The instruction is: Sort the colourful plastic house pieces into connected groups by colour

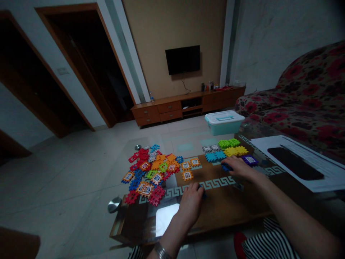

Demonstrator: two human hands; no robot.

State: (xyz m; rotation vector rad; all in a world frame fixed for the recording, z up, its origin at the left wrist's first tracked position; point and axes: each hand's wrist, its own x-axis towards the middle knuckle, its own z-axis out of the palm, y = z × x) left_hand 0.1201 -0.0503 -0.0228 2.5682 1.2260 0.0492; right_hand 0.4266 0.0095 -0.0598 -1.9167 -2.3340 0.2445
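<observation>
My left hand (pixel 192 199) is closed low over the near part of the glass table, its fingers round a dark blue toy block that shows only as a sliver at the fingertips. Farther right, my right hand (pixel 237 167) has its fingers on a dark blue interlocking block (pixel 226 167). Just beyond that hand lie light blue blocks (pixel 215 156), yellow blocks (pixel 235 150) and green blocks (pixel 229 143). A purple window block (pixel 249 160) sits beside it. Grey window blocks (pixel 211 148) are behind the light blue ones. Orange window blocks (pixel 187 175) lie left of centre.
A mixed pile of interlocking blocks (pixel 159 165) covers the left end of the glass table (pixel 221 205). At the right, a black phone (pixel 295 163) rests on paper sheets (pixel 329 183). A lidded turquoise box (pixel 225 127) stands at the far side, near a flowered sofa (pixel 304 86).
</observation>
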